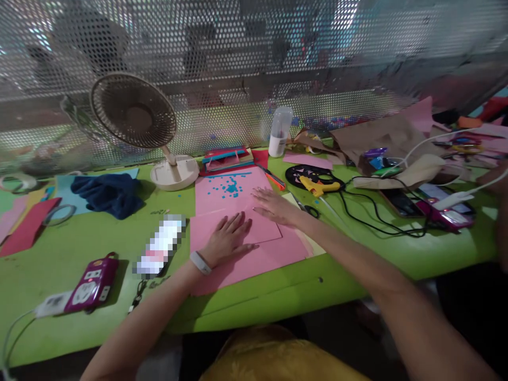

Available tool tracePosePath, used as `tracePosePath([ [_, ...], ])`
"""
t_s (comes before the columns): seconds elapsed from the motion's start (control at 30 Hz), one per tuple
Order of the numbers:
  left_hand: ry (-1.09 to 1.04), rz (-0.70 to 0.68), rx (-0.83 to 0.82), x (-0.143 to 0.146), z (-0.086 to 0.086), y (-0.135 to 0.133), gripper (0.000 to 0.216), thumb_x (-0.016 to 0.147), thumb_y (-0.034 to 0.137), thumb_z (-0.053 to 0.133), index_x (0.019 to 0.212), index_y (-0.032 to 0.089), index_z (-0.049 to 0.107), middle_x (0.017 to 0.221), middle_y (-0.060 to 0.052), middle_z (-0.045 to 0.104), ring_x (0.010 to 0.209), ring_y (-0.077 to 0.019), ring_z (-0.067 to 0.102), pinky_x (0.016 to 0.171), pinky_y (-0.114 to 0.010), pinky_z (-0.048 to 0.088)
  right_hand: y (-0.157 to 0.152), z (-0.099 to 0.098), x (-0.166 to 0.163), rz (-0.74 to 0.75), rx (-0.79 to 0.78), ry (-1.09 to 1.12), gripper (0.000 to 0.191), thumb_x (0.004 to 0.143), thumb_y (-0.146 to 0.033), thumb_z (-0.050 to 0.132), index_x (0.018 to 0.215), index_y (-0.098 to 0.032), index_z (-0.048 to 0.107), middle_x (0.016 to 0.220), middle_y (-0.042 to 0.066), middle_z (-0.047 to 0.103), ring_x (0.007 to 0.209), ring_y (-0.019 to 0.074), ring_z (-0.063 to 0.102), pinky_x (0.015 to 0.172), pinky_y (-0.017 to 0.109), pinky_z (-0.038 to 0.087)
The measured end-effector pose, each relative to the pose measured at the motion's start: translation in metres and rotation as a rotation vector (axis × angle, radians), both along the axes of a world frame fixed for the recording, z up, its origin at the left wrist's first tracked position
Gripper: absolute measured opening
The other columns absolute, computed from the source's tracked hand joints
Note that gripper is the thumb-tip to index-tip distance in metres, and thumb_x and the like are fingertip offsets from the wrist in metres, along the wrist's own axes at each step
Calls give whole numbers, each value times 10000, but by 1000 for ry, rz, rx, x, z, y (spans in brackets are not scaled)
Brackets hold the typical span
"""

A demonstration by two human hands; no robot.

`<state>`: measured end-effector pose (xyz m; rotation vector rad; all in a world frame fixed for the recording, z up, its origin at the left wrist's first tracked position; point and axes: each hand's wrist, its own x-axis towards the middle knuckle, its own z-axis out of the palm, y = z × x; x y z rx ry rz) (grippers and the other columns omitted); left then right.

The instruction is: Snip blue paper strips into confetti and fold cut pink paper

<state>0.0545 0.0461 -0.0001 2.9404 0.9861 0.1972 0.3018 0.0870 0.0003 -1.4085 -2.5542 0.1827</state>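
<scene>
We have both hands laid flat and open on the pink paper (pixel 242 241) at the middle of the green desk (pixel 71 254), gripping nothing. Our left hand (pixel 228 238) presses the near folded sheet; our right hand (pixel 273 205) rests on its far right edge. To crease it cleanly, we judge we should keep the edges aligned and press evenly outward. Scissors (pixel 305 206) lie just right.

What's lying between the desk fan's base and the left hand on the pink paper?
In the head view, only green table and the pink paper strewn with blue scraps separate the fan base from the left hand.
</scene>
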Motion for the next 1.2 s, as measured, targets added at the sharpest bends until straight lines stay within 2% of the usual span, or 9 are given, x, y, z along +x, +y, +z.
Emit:
tracePosePath([
  [0.23,7,17,-49,2,-2,2,693,911,641,261,1470,232,292,1540,-101,250,1418,-261,225,1147,-476,163,-54,-4,4,104,-118,9,641,961,-552,257,1476,-170,285,1558,77,182,1444,216,128,1176,424,151],
  [0.43,-31,69,-142,-23,9,14,632,951,573,232,1498,262,182,1567,-53,176,1444,-223,116,1156,-441,159,-62,-4,14,67,-142,72,686,925,-603,331,1464,-178,319,1549,84,201,1434,244,171,1178,456,157],
  [0.57,-57,159,-131,-40,16,13,576,974,500,235,1482,229,242,1570,-78,152,1443,-226,123,1158,-454,154,-62,-7,12,42,-123,112,678,931,-594,324,1465,-177,317,1539,78,251,1428,224,201,1176,431,190],
  [0.77,-31,51,-36,-9,15,-19,484,988,346,279,1449,205,318,1547,-72,241,1440,-197,144,1177,-440,107,-66,-16,2,79,-99,50,629,958,-549,285,1479,-199,274,1546,75,228,1435,236,168,1169,500,155],
  [0.87,-63,23,-37,-1,16,-25,502,970,408,341,1440,230,334,1541,-64,260,1430,-213,190,1172,-441,133,-69,-14,4,49,-78,66,626,957,-545,291,1482,-204,268,1550,74,221,1434,234,173,1169,494,167],
  [0.97,-128,144,-71,-16,20,-15,720,859,606,475,1445,215,327,1525,-101,290,1395,-274,270,1128,-449,250,-70,-7,9,38,-94,96,713,904,-607,386,1488,-219,252,1549,63,233,1427,244,201,1174,473,186],
  [1.03,-150,226,-139,-32,23,-5,859,760,691,543,1440,209,336,1455,-127,396,1316,-312,378,1049,-466,354,-69,-4,12,40,-122,115,772,863,-641,443,1483,-214,271,1537,70,272,1416,259,234,1171,470,204],
  [1.1,-159,275,-185,-45,25,5,888,678,715,610,1382,203,434,1306,-137,529,1187,-320,488,989,-462,399,-67,-2,14,11,-133,141,801,837,-655,477,1472,-200,303,1516,90,323,1401,281,269,1164,485,217],
  [1.2,-174,278,-252,-53,25,14,774,601,669,701,1205,198,597,1106,-120,610,1024,-310,561,921,-450,420,-65,-2,12,-28,-136,198,812,809,-657,522,1463,-218,326,1492,95,369,1382,310,302,1149,514,240],
])
